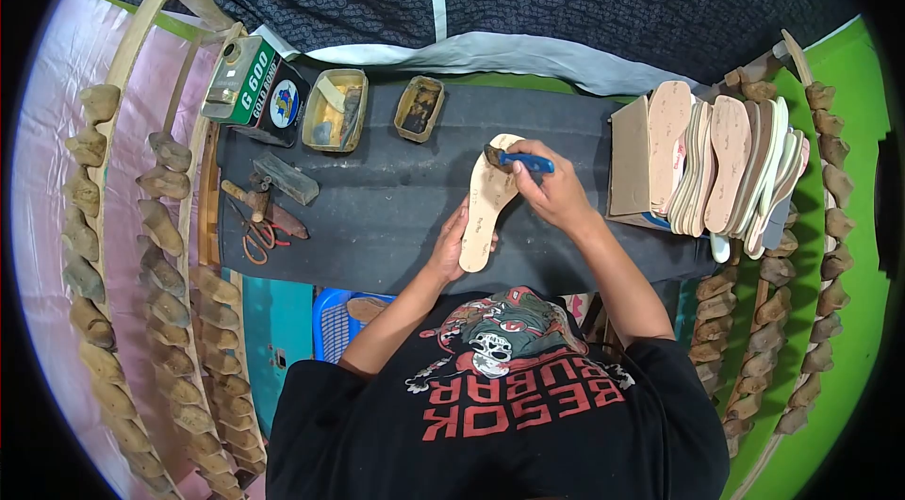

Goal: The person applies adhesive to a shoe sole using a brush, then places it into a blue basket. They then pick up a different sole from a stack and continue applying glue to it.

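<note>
A tan insole [485, 208] with small handwriting is held above the dark work table [377, 217]. My left hand [450, 242] grips its heel end from the left side. In my right hand [551, 184] is a blue-handled brush [530, 163], its dark, worn head touching the insole near the toe end. The fingers of my right hand are closed round the handle. Behind the insole, to the left, stands a small yellowish tub [419, 110] with dark brown residue inside.
At the back left are a green and black can [253, 85] and a larger tub [336, 111]. Pliers, a hammer and scissors [259, 238] lie at the left. Stacked insoles [727, 156] and a cardboard box [630, 161] stand at the right. Shoe lasts [160, 227] line racks on both sides.
</note>
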{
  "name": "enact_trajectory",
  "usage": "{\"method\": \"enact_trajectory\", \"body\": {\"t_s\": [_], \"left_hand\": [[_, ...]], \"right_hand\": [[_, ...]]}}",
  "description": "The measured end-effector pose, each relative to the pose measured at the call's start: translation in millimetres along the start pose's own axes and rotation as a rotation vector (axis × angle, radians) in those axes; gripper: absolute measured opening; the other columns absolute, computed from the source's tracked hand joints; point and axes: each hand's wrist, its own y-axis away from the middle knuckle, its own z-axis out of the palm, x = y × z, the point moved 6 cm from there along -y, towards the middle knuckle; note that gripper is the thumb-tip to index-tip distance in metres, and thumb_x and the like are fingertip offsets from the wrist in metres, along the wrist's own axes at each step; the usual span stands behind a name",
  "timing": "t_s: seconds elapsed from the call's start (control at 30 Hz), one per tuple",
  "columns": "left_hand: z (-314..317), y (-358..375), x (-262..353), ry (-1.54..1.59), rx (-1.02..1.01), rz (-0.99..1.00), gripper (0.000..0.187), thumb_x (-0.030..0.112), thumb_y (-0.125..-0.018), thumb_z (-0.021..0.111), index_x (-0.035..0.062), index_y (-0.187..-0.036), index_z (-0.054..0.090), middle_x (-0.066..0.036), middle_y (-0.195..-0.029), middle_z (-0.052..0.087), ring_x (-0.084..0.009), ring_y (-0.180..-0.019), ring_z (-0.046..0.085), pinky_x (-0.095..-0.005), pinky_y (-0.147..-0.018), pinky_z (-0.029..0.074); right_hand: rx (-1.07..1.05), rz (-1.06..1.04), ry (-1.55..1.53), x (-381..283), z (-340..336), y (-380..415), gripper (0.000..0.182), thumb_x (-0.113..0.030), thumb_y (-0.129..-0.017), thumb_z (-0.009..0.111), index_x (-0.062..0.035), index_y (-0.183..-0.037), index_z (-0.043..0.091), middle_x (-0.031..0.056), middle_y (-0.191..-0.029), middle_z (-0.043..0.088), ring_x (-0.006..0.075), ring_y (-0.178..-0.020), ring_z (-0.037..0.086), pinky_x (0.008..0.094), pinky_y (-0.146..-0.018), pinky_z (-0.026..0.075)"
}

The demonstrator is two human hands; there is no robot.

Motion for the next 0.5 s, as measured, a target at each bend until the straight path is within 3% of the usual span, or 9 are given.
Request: {"method": "enact_trajectory", "body": {"t_s": [0.2, 0.33, 0.5], "left_hand": [[-1.0, 0.7, -2.5, 0.019, -0.013, -0.011, 0.069, 0.049, -0.107, 0.050, 0.0152, -0.163, 0.027, -0.010, -0.110, 0.066, -0.0214, -0.087, 0.070, -0.0382, -0.073, 0.060], [-2.7, 3.1, -6.7, 0.024, -0.021, -0.036, 0.067, 0.043, -0.109, 0.049, 0.0142, -0.164, 0.025, -0.009, -0.121, 0.066, -0.0213, -0.088, 0.071, -0.0361, -0.074, 0.062], [1.1, 3.8, -5.7, 0.027, -0.017, -0.034, 0.067, 0.044, -0.109, 0.049, 0.0134, -0.164, 0.026, -0.009, -0.120, 0.066, -0.0210, -0.088, 0.071, -0.0359, -0.074, 0.062]], "right_hand": [[0.074, 0.115, 0.005, 11.5, -19.1, -8.9, 0.022, -0.015, -0.100, 0.060, 0.0033, -0.112, 0.063, 0.0179, -0.102, 0.069, 0.0307, -0.086, 0.070, 0.0366, -0.078, 0.054], [0.064, 0.035, 0.014, 7.1, -15.2, -7.8, 0.021, -0.015, -0.100, 0.060, 0.0023, -0.112, 0.063, 0.0183, -0.102, 0.069, 0.0333, -0.088, 0.070, 0.0378, -0.080, 0.054], [-0.046, -0.081, -0.010, -10.2, 5.9, 4.8, 0.019, -0.014, -0.099, 0.060, 0.0011, -0.111, 0.063, 0.0184, -0.102, 0.069, 0.0366, -0.089, 0.070, 0.0397, -0.081, 0.055]]}}
